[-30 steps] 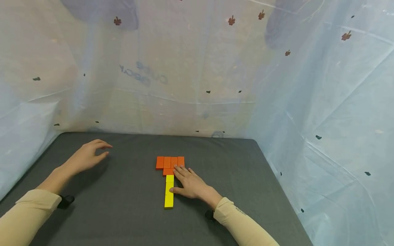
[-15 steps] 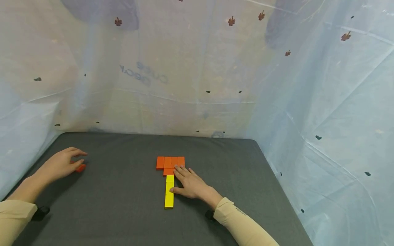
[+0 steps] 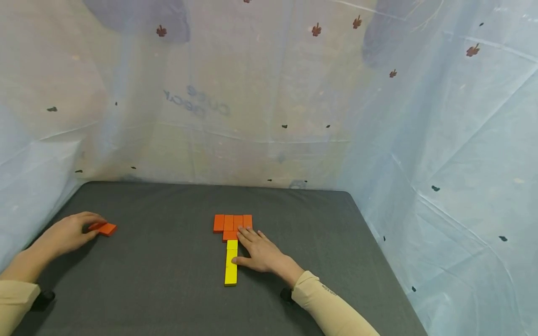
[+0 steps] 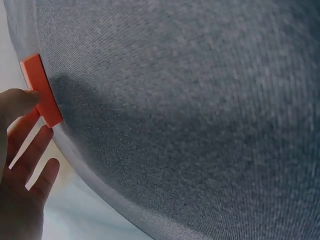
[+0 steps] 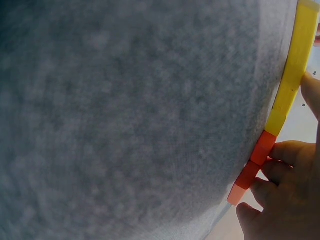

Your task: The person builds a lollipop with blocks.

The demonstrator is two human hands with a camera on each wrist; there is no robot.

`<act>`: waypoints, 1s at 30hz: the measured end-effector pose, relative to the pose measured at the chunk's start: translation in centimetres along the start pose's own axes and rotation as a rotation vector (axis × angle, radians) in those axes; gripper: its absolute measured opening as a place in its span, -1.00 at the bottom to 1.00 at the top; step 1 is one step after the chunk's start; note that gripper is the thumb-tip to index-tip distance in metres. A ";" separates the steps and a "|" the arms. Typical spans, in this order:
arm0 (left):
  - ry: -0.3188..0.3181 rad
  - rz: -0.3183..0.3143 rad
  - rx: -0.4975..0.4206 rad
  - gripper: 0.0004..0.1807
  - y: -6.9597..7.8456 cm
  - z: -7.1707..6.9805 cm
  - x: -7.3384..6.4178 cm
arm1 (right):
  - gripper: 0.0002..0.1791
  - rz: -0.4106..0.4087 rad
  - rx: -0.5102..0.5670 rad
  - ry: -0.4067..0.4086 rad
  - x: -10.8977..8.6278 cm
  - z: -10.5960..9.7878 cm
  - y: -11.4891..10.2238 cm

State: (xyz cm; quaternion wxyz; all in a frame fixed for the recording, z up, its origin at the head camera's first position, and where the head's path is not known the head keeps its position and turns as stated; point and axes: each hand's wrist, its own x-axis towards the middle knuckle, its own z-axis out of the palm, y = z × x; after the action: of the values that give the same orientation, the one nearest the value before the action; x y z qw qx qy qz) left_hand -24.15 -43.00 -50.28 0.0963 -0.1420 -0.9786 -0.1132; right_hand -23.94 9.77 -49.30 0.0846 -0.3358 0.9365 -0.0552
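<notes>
On the left of the table, my left hand (image 3: pixel 69 237) pinches an orange block (image 3: pixel 107 229) between thumb and fingers. In the left wrist view the thumb lies over this rectangular orange block (image 4: pixel 41 90), with the index finger behind it. At mid-table several orange blocks (image 3: pixel 228 223) stand side by side in a row, one more orange block (image 3: pixel 229 235) below them. A yellow strip (image 3: pixel 230 268) with a seam near its top continues downward. My right hand (image 3: pixel 262 252) rests on this shape with fingers spread, fingertips on the orange blocks and thumb at the yellow strip's side.
Dark grey cloth covers the table (image 3: pixel 168 289). Translucent plastic sheeting (image 3: pixel 235 154) hangs behind it and along the right side (image 3: pixel 454 210). A dark wrist device (image 3: pixel 286 294) sits under the right sleeve.
My left hand has moved left and down to the orange block, which came into view beside its fingers, and now pinches it. The right hand and the block shape have stayed put.
</notes>
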 end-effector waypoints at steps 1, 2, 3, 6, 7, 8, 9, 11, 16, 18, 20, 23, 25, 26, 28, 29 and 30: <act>-0.002 -0.002 0.000 -0.61 0.0 0.0 0.0 | -0.07 0.000 -0.001 0.001 0.0 0.0 0.0; -0.002 -0.004 0.001 -0.61 0.0 0.1 0.0 | -0.08 0.000 0.000 0.000 0.0 -0.1 0.0; -0.003 -0.009 0.001 -0.61 0.0 0.1 0.1 | -0.08 -0.001 0.000 0.002 0.0 -0.1 0.0; -0.014 -0.029 -0.006 -0.62 0.1 0.0 0.1 | -0.07 -0.003 -0.001 0.006 0.1 -0.1 0.0; -0.017 -0.035 -0.005 -0.62 0.1 0.0 0.1 | -0.07 -0.003 -0.003 0.007 0.1 -0.1 0.0; -0.019 -0.041 -0.005 -0.63 0.1 0.0 0.1 | -0.07 -0.003 -0.004 0.007 0.1 -0.1 0.0; -0.021 -0.050 -0.004 -0.63 0.2 0.0 0.1 | -0.07 -0.003 -0.003 0.008 0.1 -0.1 0.0; -0.022 -0.061 0.002 -0.64 0.3 0.0 0.1 | -0.07 -0.003 -0.005 0.008 0.1 -0.1 0.0; -0.025 -0.074 -0.002 -0.66 0.4 0.0 0.0 | -0.08 -0.002 -0.006 0.006 0.0 -0.1 0.0; -0.020 -0.071 -0.012 -0.66 0.4 0.0 -0.1 | -0.08 -0.001 -0.006 0.004 -0.1 -0.1 0.0; -0.014 -0.067 -0.023 -0.66 0.4 0.1 -0.1 | -0.08 0.001 -0.006 0.003 -0.1 0.0 0.0; 0.006 -0.069 -0.033 -0.66 0.5 0.2 -0.1 | -0.08 0.001 -0.006 0.002 -0.1 0.0 0.0; 0.022 -0.072 -0.035 -0.66 0.6 0.4 -0.1 | -0.08 0.002 -0.006 0.002 -0.1 0.0 0.0; 0.027 -0.074 -0.037 -0.66 0.6 0.4 0.0 | -0.08 0.003 -0.005 0.001 -0.1 0.1 0.0; 0.043 -0.071 -0.040 -0.67 0.8 0.6 0.0 | -0.07 0.003 -0.004 0.000 -0.1 0.1 0.0; 0.049 -0.070 -0.043 -0.68 1.0 0.6 0.0 | -0.07 0.002 -0.003 0.000 -0.1 0.1 0.0; 0.052 -0.070 -0.047 -0.68 1.1 0.7 0.1 | -0.07 0.002 -0.004 0.002 0.0 0.1 0.1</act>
State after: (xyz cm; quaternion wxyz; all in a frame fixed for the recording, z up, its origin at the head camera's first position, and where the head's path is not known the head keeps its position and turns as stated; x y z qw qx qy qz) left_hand -24.04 -41.76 -50.67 0.1143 -0.1069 -0.9773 -0.1430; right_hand -23.94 9.84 -49.41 0.0831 -0.3351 0.9370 -0.0535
